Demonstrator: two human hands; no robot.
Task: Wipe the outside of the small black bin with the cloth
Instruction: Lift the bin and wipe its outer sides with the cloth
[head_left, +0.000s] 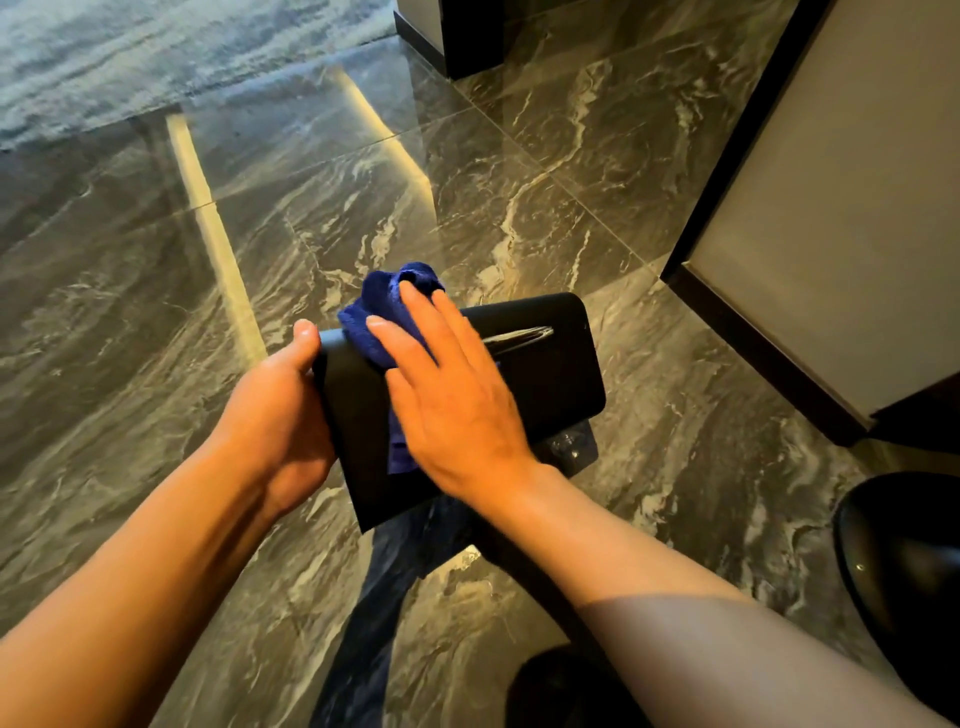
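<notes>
The small black bin (550, 374) is held tipped in front of me, above the marble floor, with one flat side facing up. My left hand (280, 415) grips its left edge, thumb over the rim. My right hand (452, 395) lies flat on the bin's upper side, fingers spread, pressing a blue cloth (389, 306) against it. The cloth bunches out past my fingertips at the far left corner, and a strip of it shows under my palm.
Dark polished marble floor (519, 182) lies all around. A pale cabinet with a dark base (831, 223) stands at the right. A round black object (904, 561) sits at the lower right. A blue-grey rug (156, 57) lies at the far left.
</notes>
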